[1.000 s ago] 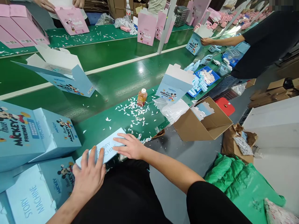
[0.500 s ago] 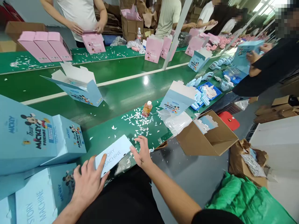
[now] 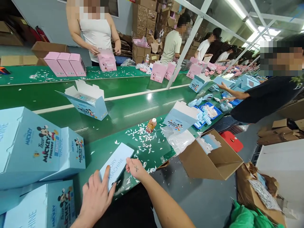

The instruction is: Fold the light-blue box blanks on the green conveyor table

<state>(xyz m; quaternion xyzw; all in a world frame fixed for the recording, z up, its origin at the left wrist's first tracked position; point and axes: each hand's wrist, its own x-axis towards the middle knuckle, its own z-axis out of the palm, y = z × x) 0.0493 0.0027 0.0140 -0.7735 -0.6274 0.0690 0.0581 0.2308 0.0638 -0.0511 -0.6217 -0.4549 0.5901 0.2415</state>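
A light-blue box (image 3: 118,163) with "STORY MACHINE" lettering lies near the table's front edge. My left hand (image 3: 97,193) rests on its near left end, fingers spread, the index finger lying on the top face. At the box's right edge is my right hand (image 3: 135,168), its fingers curled closed against that edge. Small white paper scraps (image 3: 140,139) are scattered beyond the box, around a small bottle (image 3: 151,125) with a white cap. Larger blue Mickey boxes (image 3: 45,148) stand close on the left.
An open blue box (image 3: 90,106) sits on the green belt (image 3: 128,110). Another (image 3: 181,117) stands right of the bottle, beside plastic film (image 3: 179,139) and an open carton (image 3: 213,158). A blue tray (image 3: 210,110) lies farther right, near a person in black (image 3: 268,91). Others stand across the line.
My right hand has closed its fingers and come to the box's right edge. The view has tilted up. The person across has lifted one hand off the pink box.
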